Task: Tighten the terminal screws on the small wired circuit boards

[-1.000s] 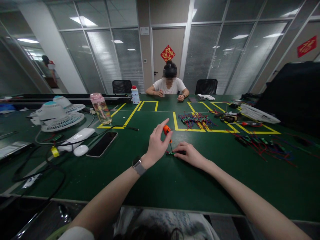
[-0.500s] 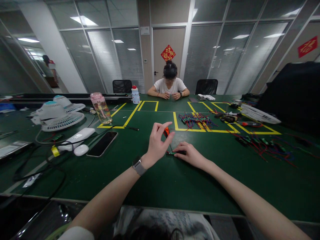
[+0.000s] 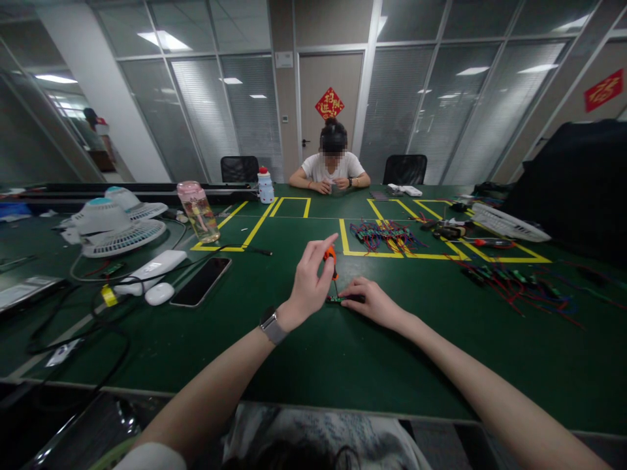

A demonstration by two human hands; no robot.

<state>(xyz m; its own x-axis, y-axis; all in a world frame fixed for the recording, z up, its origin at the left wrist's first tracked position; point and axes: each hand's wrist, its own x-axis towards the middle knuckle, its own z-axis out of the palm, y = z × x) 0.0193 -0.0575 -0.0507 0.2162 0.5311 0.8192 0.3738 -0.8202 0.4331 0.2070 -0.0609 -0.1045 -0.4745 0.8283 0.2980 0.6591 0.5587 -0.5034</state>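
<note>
My left hand pinches the orange handle of a small screwdriver, held upright with its tip down on a small green circuit board. A watch sits on that wrist. My right hand lies on the green table, its fingers pressed on the right end of the board and pinning it flat.
A phone, a white mouse, cables and two white fans lie left. A pink bottle stands behind them. Piles of wired boards sit in yellow-taped areas to the right. Another person sits at the far side.
My left fingers have shifted around the screwdriver handle, which tilts slightly differently in each frame. My right hand and the board have stayed put. The person opposite has brought both hands together.
</note>
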